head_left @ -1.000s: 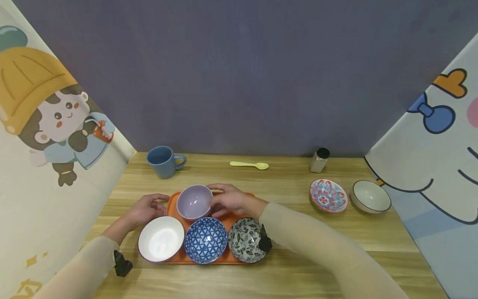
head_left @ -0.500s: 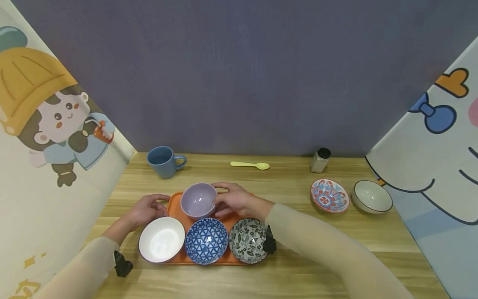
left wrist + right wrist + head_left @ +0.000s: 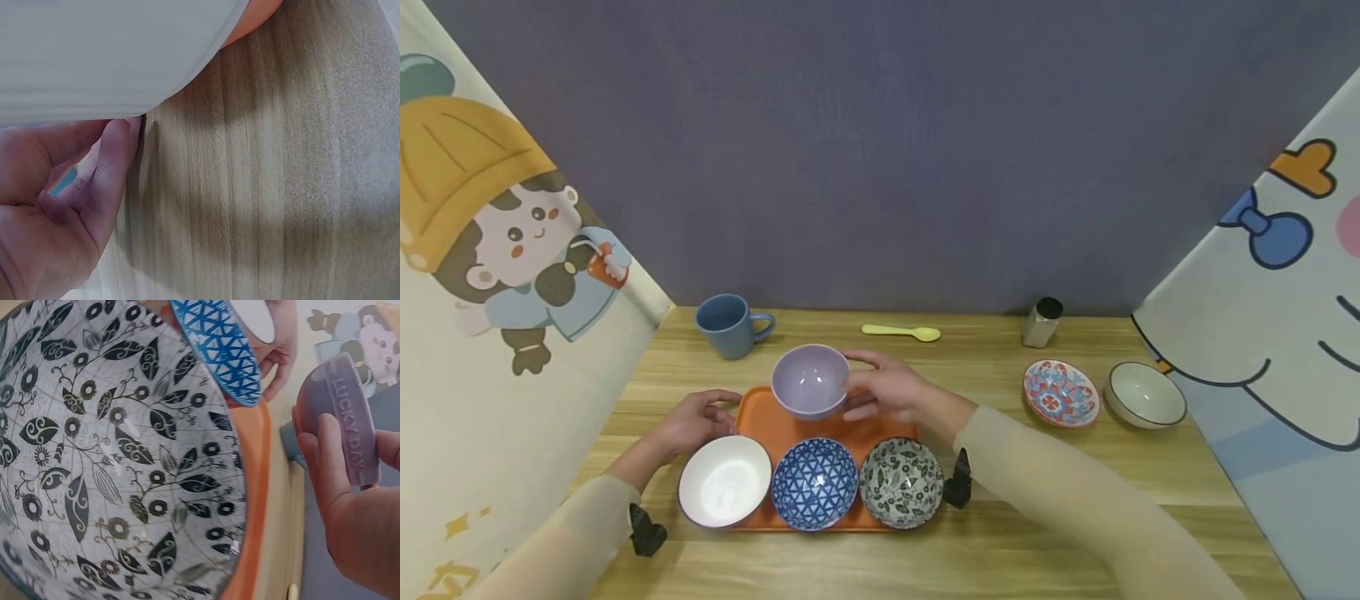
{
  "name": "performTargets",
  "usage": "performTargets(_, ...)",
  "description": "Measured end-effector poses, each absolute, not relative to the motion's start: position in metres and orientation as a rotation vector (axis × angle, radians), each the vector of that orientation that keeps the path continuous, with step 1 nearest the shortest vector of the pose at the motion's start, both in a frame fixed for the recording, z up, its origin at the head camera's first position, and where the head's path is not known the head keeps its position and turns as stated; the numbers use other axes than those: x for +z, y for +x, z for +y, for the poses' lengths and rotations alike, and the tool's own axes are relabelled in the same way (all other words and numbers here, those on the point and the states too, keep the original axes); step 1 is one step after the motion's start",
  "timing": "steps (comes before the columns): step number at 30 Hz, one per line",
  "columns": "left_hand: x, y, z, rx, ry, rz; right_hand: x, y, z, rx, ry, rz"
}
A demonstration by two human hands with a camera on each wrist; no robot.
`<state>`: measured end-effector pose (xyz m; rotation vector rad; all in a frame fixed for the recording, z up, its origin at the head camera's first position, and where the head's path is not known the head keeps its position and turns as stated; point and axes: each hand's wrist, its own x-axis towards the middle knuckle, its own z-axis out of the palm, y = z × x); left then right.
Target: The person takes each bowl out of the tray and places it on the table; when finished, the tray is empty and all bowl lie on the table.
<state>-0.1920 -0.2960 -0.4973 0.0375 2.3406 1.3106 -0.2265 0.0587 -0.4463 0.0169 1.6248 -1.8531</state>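
My right hand (image 3: 891, 387) grips a lilac bowl (image 3: 810, 382) by its right side, above the back of an orange tray (image 3: 790, 429). Raised "LUCKY DAY" lettering shows on this bowl's (image 3: 350, 419) outside in the right wrist view. My left hand (image 3: 696, 421) is at the tray's left edge, fingers bent, fingertips right by the rim; in the left wrist view the white bowl (image 3: 112, 56) partly hides them, and I cannot tell whether they hold the tray. Along the tray's front sit the white bowl, a blue-and-white triangle-patterned bowl (image 3: 815, 483) and a leaf-patterned bowl (image 3: 901, 483).
A blue mug (image 3: 726, 327) stands at the back left, and a pale yellow spoon (image 3: 901, 332) lies behind the tray. To the right are a black-lidded shaker (image 3: 1041, 322), a red-and-blue patterned dish (image 3: 1061, 393) and a dark-rimmed off-white bowl (image 3: 1145, 395). Walls enclose the wooden table (image 3: 1000, 542).
My right hand has raised the lilac bowl and carried it back and to the right, uncovering more of the tray. The left hand and the front bowls have stayed in place.
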Motion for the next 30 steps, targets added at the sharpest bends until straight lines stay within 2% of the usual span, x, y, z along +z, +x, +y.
performTargets(15, -0.494, -0.188, -0.296, 1.299, 0.08, 2.364, -0.415, -0.218, 0.097, -2.004, 0.035, 1.635)
performTargets(30, -0.495, -0.187, -0.297, 1.311, 0.091, 2.375, -0.404, -0.199, 0.148, -2.081, 0.069, 1.672)
